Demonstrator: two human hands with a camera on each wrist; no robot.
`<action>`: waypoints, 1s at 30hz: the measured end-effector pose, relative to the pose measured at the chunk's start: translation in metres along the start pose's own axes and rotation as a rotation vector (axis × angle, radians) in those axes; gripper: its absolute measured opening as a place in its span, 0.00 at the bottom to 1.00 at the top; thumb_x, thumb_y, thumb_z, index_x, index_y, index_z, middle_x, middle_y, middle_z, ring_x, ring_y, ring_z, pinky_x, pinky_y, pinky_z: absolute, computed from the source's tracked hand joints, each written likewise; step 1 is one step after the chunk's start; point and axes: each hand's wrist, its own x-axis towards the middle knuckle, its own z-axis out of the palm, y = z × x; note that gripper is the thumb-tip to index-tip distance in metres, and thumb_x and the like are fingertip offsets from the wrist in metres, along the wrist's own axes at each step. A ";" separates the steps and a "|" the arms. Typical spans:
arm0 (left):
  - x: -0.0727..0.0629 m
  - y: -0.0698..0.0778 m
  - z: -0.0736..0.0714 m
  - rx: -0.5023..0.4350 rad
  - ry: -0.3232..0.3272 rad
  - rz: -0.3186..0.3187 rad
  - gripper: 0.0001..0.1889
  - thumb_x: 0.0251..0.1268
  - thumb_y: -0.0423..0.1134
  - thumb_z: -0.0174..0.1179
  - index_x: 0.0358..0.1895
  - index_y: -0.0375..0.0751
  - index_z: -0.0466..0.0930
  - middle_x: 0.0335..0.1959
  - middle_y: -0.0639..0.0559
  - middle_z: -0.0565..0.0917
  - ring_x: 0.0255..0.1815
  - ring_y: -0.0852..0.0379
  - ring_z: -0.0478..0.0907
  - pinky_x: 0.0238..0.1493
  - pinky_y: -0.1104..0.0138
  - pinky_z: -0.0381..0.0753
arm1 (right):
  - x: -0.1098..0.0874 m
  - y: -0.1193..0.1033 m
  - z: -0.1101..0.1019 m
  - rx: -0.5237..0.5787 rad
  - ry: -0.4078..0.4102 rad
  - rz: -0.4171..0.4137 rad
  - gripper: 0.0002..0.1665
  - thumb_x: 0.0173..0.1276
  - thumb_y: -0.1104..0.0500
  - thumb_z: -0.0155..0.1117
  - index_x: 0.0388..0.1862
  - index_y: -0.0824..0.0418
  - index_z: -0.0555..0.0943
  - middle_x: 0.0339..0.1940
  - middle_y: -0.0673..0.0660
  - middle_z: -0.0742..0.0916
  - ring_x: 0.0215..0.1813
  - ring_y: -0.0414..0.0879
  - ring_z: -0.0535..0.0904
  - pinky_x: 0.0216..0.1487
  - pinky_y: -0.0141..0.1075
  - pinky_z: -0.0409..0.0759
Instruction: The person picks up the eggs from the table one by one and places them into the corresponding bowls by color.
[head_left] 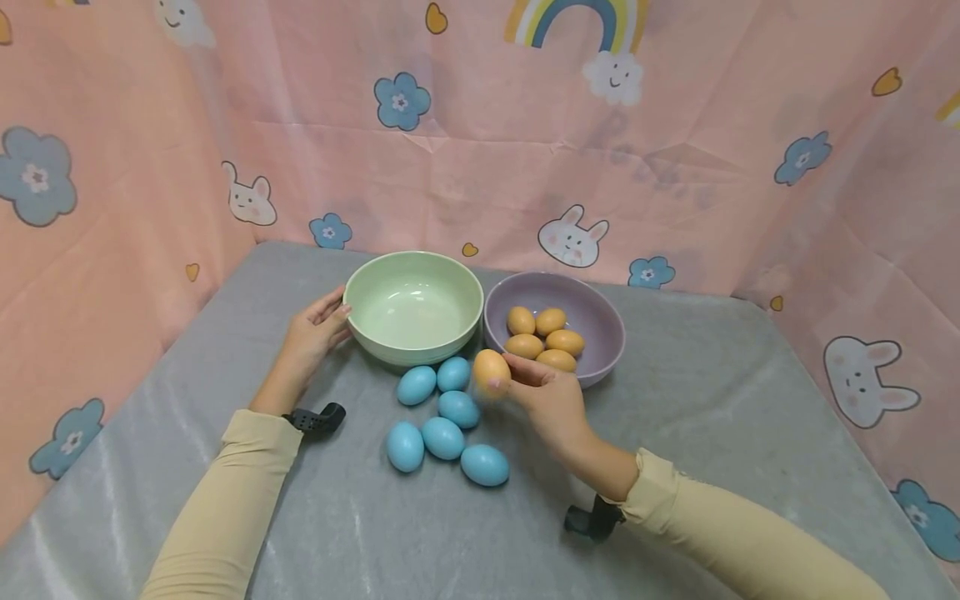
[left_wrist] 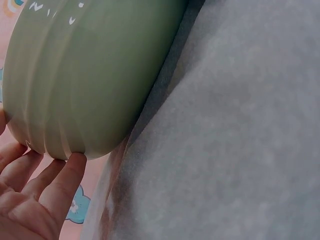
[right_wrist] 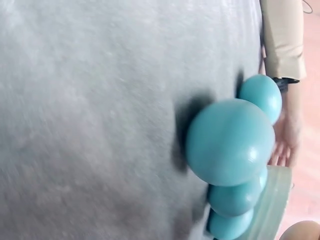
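My right hand [head_left: 551,404] pinches an orange-brown egg [head_left: 491,371] between thumb and fingers, just in front of the purple bowl [head_left: 603,333]. The egg's edge shows at the bottom right corner of the right wrist view. Several like eggs [head_left: 565,342] lie in that bowl, the nearest partly hidden by my hand. My left hand [head_left: 311,333] touches the left side of a light green bowl [head_left: 412,308]. In the left wrist view its fingertips [left_wrist: 76,160] rest against the bowl's outer wall. Several blue eggs [head_left: 442,437] lie loose on the cloth before the bowls.
The grey cloth [head_left: 712,400] covers the table, with pink printed curtains [head_left: 480,167] behind and at both sides. The two bowls stand side by side near the back. Dark straps [head_left: 318,419] sit on both wrists.
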 end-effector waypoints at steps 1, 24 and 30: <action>0.000 0.000 0.000 0.000 -0.001 0.001 0.31 0.78 0.43 0.51 0.79 0.44 0.55 0.80 0.49 0.58 0.77 0.51 0.64 0.61 0.74 0.80 | 0.001 -0.002 -0.001 -0.003 -0.001 0.001 0.27 0.61 0.59 0.75 0.60 0.61 0.83 0.56 0.59 0.87 0.60 0.45 0.82 0.59 0.31 0.84; -0.002 0.001 -0.001 0.014 -0.005 0.002 0.31 0.78 0.45 0.51 0.79 0.45 0.55 0.80 0.50 0.58 0.77 0.52 0.63 0.65 0.71 0.78 | 0.026 -0.023 -0.023 0.028 0.060 0.001 0.28 0.65 0.55 0.71 0.64 0.58 0.80 0.61 0.60 0.85 0.46 0.33 0.82 0.44 0.23 0.84; -0.002 0.001 -0.001 0.006 -0.009 0.002 0.31 0.78 0.45 0.51 0.79 0.45 0.55 0.80 0.49 0.58 0.76 0.51 0.64 0.64 0.72 0.79 | 0.035 -0.023 -0.026 0.010 0.064 0.021 0.29 0.66 0.52 0.71 0.64 0.58 0.80 0.62 0.58 0.84 0.57 0.41 0.79 0.49 0.21 0.83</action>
